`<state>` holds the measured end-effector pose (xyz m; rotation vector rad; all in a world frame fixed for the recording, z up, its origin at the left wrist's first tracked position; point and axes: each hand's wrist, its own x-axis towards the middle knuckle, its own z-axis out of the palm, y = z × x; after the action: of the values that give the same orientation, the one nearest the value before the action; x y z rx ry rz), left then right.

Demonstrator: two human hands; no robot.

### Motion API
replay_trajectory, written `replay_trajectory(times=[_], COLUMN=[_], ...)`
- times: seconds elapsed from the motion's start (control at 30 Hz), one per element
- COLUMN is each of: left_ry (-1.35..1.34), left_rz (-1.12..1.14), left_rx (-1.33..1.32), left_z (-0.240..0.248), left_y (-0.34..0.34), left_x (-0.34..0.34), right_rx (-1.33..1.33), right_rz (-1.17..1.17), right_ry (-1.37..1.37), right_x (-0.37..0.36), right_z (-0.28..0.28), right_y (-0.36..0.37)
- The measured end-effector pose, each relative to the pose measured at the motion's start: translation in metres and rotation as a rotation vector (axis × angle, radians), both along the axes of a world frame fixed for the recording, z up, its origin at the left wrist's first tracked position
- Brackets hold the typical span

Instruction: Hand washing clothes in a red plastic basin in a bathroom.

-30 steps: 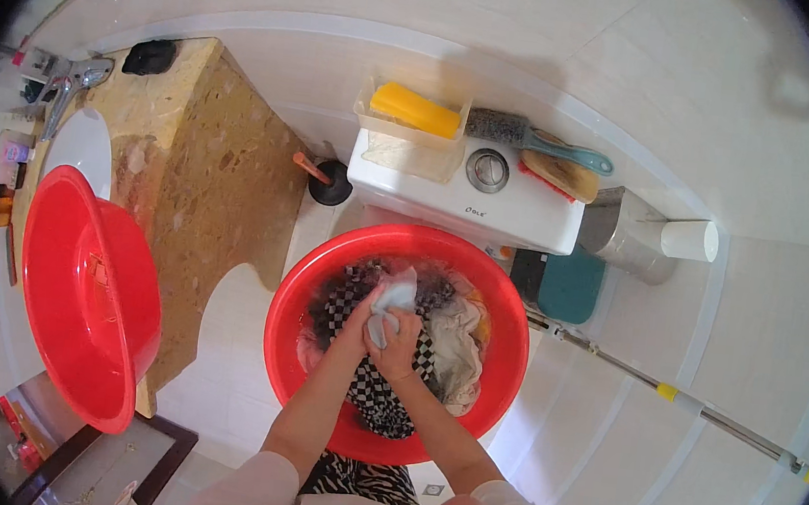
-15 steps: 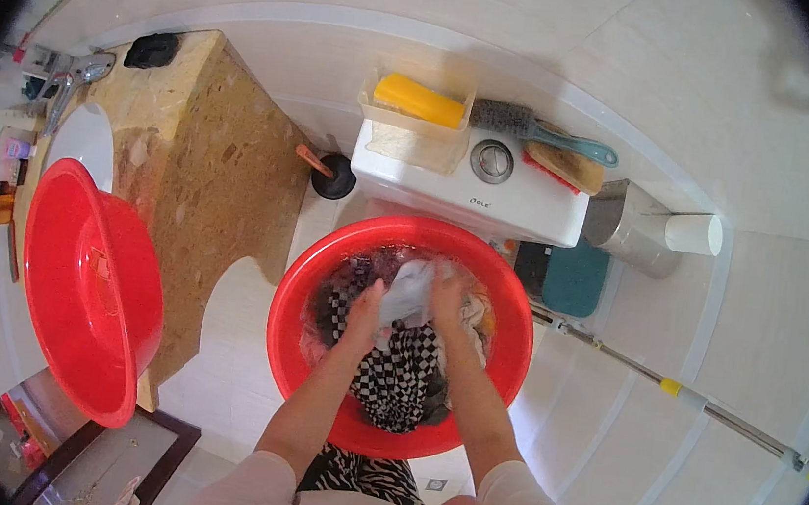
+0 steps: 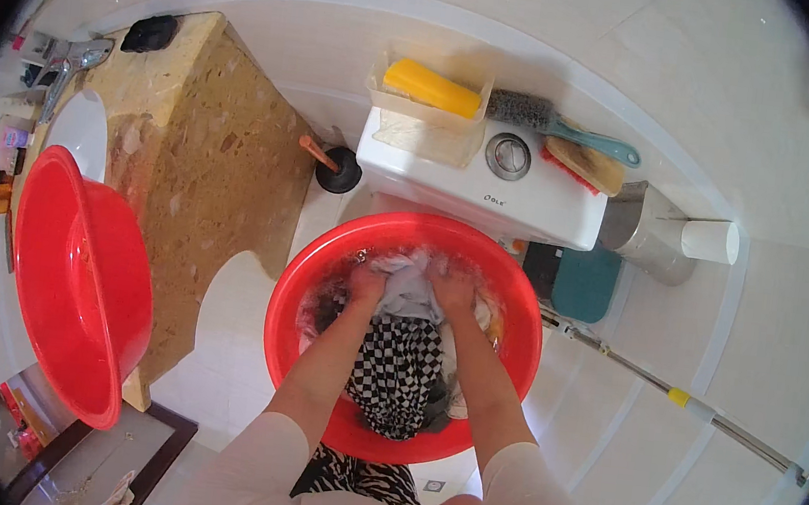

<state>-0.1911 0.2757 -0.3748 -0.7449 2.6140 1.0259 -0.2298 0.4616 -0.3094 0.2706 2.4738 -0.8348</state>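
In front of me stands a red basin (image 3: 285, 339) filled with water and wet laundry. My left hand (image 3: 365, 283) and my right hand (image 3: 452, 287) are both down in the water near its far side. Between them they grip a white cloth garment (image 3: 408, 287), one hand at each side of it; the fingertips are partly hidden by water and fabric. A black-and-white checkered garment (image 3: 396, 375) lies bunched toward the near side of the basin, below my wrists. Other wet clothes, some dark and some pale, lie around it.
A second red basin (image 3: 91, 279) tilts on the stone counter (image 3: 228, 145) at left, by the sink (image 3: 82, 135). Beyond my basin is a white toilet tank (image 3: 452, 174) holding a brush (image 3: 565, 131) and a plastic box (image 3: 428, 122). A plunger (image 3: 338, 171) stands beside it; a metal pole (image 3: 648, 379) lies right.
Both hands have pushed the white garment lower into the water and slightly away from me, with splashing around them. The view has shifted a little.
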Motion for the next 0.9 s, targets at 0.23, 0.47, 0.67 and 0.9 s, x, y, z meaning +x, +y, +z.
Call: replay_trajectory(times=[0.23, 0.47, 0.67, 0.9], left_ry=[0.135, 0.290, 0.412, 0.095], left_rz=[0.364, 0.164, -0.210, -0.846], left_rx=[0.686, 0.550, 0.285, -0.113], left_z=[0.054, 0.132, 0.203, 0.159], left_y=[-0.012, -0.046, -0.081, -0.102], left_x=[0.013, 0.023, 0.019, 0.072], right_rx=[-0.026, -0.563, -0.233, 0.089], right_rz=[0.061, -0.245, 0.300, 0.669], right_ry=[0.701, 0.307, 0.416, 0.443], right_x=[0.041, 0.043, 0.016, 0.087], right_z=[-0.004, 0.072, 0.146, 0.082], right_y=[0.059, 0.076, 0.091, 0.118])
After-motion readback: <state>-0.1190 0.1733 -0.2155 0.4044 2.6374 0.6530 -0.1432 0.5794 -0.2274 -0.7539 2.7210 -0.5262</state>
